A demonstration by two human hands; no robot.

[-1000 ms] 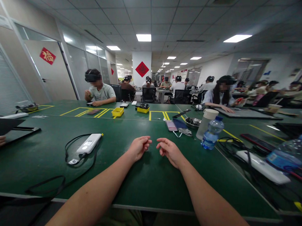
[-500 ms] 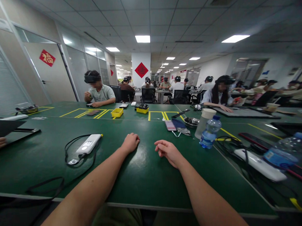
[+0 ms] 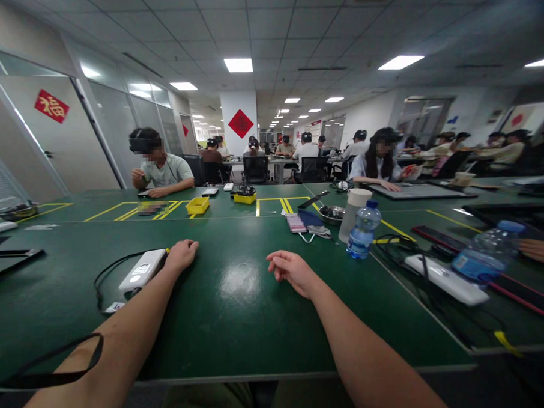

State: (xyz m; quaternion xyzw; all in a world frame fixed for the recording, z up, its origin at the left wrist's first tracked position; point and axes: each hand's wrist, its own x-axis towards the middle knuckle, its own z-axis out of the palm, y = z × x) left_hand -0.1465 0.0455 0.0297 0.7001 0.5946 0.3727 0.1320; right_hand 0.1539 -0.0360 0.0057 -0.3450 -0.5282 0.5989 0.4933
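My left hand [image 3: 182, 255] rests on the green table [image 3: 241, 313], fingers curled together, right at the near end of a white power bank [image 3: 142, 270] with a black cable [image 3: 104, 272]; I cannot tell if it touches it. Further right, my right hand [image 3: 289, 268] hovers just over the table with the fingers loosely curled in and nothing visible in them. Both forearms reach in from the bottom edge.
A water bottle [image 3: 363, 230] and a white cup [image 3: 352, 205] stand to the right, beside a metal bowl [image 3: 331, 213]. Another power bank [image 3: 444, 279] and bottle [image 3: 486, 256] lie far right. Yellow trays [image 3: 198, 205] sit further back. Several seated people work beyond.
My left hand has slid left from beside the right hand to the power bank's end. The right hand stayed roughly in place. The view has turned slightly.
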